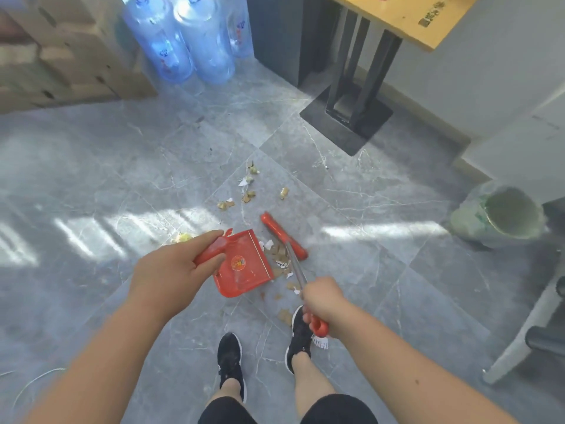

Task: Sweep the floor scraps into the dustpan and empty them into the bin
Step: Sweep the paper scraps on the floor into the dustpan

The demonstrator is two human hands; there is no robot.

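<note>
The left hand (pixel 171 264) is closed around the handle of a red dustpan (pixel 244 270), which sits on the grey tiled floor (pixel 91 179) with its open lip turned to the person's right. The right hand (pixel 324 301) grips the metal shaft and red end of a short broom (pixel 284 235), whose red head rests on the floor just beside the dustpan's lip. A heap of brown and white scraps (pixel 281 258) lies between the broom head and the lip, touching both as far as can be told. Looser scraps (pixel 249 191) are scattered farther out, and one yellowish bit (pixel 183 237) lies just beyond the left hand. A lined bin (pixel 504 215) stands well apart at the right.
</note>
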